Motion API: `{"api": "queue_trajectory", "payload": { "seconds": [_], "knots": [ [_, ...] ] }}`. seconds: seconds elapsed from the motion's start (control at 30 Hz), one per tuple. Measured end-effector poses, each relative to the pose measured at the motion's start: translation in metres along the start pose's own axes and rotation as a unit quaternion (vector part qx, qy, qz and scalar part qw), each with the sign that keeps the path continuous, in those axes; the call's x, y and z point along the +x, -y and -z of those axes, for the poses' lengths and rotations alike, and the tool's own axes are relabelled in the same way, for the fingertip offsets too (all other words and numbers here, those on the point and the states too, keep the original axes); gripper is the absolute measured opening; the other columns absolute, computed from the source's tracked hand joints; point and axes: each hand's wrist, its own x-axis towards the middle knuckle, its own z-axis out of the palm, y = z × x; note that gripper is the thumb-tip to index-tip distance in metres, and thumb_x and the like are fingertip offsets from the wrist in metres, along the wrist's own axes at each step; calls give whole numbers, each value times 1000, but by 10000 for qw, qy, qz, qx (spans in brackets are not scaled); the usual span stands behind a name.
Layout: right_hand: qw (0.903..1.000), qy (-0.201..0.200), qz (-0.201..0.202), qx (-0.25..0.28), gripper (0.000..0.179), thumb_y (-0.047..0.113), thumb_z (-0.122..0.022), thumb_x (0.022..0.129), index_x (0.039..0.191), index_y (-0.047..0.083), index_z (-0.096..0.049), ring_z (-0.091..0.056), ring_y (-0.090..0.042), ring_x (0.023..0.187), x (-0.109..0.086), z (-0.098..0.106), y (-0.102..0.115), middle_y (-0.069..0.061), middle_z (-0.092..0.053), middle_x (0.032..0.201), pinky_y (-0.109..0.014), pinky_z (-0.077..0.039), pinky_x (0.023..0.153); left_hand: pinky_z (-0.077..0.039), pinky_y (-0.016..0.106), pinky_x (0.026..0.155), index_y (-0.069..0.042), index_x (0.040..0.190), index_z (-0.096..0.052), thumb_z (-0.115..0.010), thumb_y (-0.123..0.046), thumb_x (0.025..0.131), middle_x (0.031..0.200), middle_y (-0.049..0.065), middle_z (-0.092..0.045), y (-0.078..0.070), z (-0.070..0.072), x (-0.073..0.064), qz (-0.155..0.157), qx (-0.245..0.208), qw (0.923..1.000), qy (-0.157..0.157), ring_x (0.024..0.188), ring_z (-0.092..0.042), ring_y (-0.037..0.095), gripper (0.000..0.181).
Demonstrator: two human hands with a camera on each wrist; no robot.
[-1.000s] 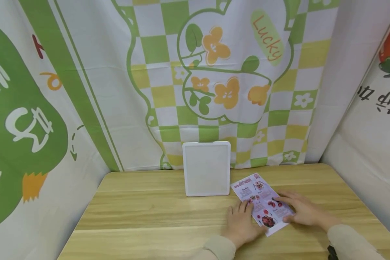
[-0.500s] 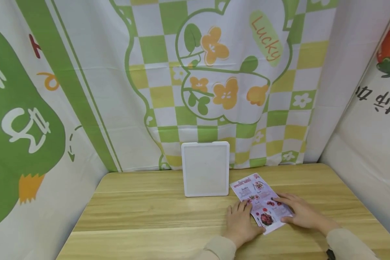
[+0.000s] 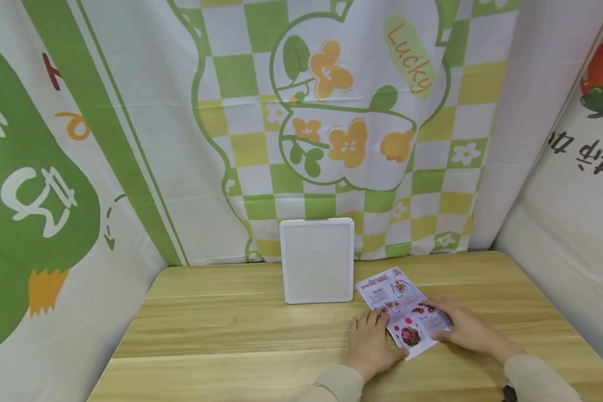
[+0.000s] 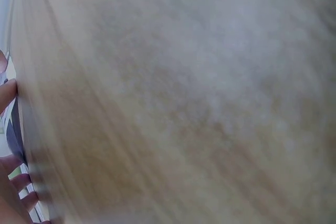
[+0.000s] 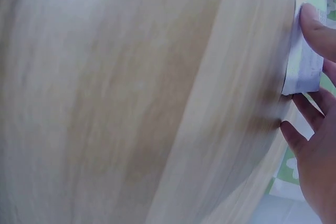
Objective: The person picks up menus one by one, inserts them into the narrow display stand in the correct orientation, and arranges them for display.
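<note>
A printed menu sheet [image 3: 397,298] with food pictures and red title letters lies at a slant on the wooden table, right of centre. My left hand [image 3: 372,343] holds its left side, fingertips at the edge and thumb at the near corner. With thumb on top and fingers by the edge, my right hand [image 3: 464,328] grips the near right side. In the right wrist view the thumb [image 5: 316,30] presses the sheet's pale edge [image 5: 303,72], which stands a little off the table. The left wrist view catches only parts of the left fingers [image 4: 21,182].
A white-framed blank board [image 3: 317,262] stands upright at the back of the table [image 3: 206,324], just left of the menu. Behind it hangs a green and yellow checked cloth [image 3: 241,72]. Printed cloths also close off the left and right sides.
The menu's near end has risen and shifted slightly away from the person, its lower part now looking bent. The right fingers moved slightly with it; the left hand has barely moved.
</note>
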Motion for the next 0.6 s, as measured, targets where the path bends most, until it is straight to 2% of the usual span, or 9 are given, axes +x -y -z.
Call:
{"api": "queue_trajectory", "payload": {
  "seconds": [0.17, 0.33, 0.4, 0.5, 0.6],
  "knots": [
    [9986, -196, -362, 341, 62, 28, -80, 82, 133, -1, -58, -52, -51, 119, 2, -4, 3, -28, -56, 132, -66, -38, 99, -30, 47, 112, -21, 143, -52, -71, -70, 74, 148, 0, -46, 1, 2, -1, -19, 73, 9999, 117, 137, -39, 23, 87],
    [9942, -613, -713, 523, 47, 10, -76, 86, 127, -5, -60, -56, -49, 114, 6, -9, 10, -29, -59, 126, -63, -42, 97, -30, 47, 113, -21, 143, -51, -71, -70, 74, 148, 1, -46, 0, 6, -3, -27, 67, 9998, 181, 138, -39, 23, 88],
    [9909, -727, -961, 605, 44, 6, -74, 86, 126, -6, -60, -60, -46, 107, 8, -11, 13, -29, -61, 121, -60, -47, 92, -29, 47, 113, -20, 144, -51, -71, -70, 74, 149, 1, -45, 0, 6, -3, -20, 19, 9998, 194, 138, -39, 23, 88],
    [9827, -890, -1414, 804, 42, 3, -73, 86, 124, -7, -60, -65, -36, 92, 11, -12, 16, -26, -65, 108, -50, -54, 78, -29, 47, 113, -20, 143, -51, -72, -69, 73, 149, 1, -45, 0, 7, -3, -25, -37, 9998, 197, 138, -39, 24, 88],
    [9717, -1064, -1848, 1015, 40, 2, -72, 86, 123, -9, -60, -65, -27, 82, 13, -12, 19, -25, -67, 102, -35, -52, 68, -28, 46, 113, -20, 143, -51, -74, -67, 73, 148, 1, -45, 1, 5, -3, -26, -122, 9998, 158, 138, -39, 24, 88]
  ]
}}
